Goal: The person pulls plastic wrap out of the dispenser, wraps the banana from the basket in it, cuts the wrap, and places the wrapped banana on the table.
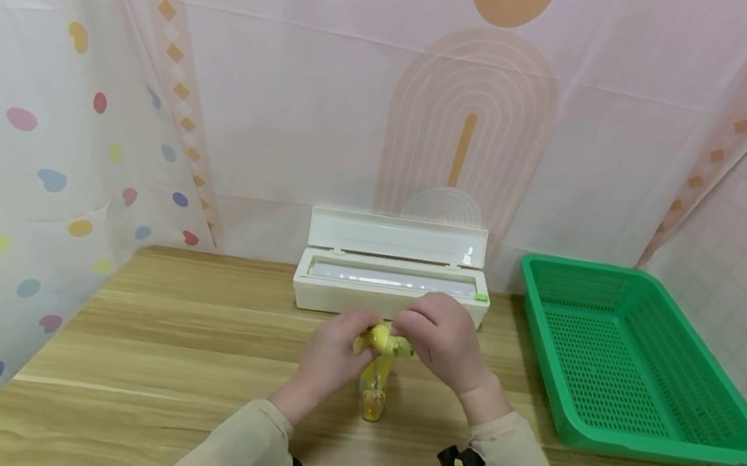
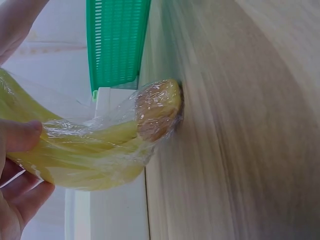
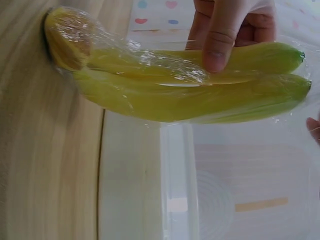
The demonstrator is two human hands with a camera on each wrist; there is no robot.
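Note:
A small bunch of yellow bananas [image 1: 377,370], greenish at the tips, stands upright with its brown stem end [image 2: 157,107] down at the tabletop. Clear cling film [image 3: 175,67] covers the bunch, wrinkled and shiny round the stem. My left hand [image 1: 332,349] grips the upper part of the bananas, thumb across the front as the right wrist view shows. Above the tips, my right hand [image 1: 445,344] has its fingers curled and pinches the loose film there. Only a bit of its fingers [image 3: 314,130] enters the right wrist view.
Behind the hands, a white cling film box [image 1: 391,303] stands with its lid [image 1: 397,237] raised and a green slider [image 1: 480,297] at its right end. A green plastic basket [image 1: 544,371] is at the right of the wooden table [image 1: 156,361]. Patterned curtains hang behind and at the sides.

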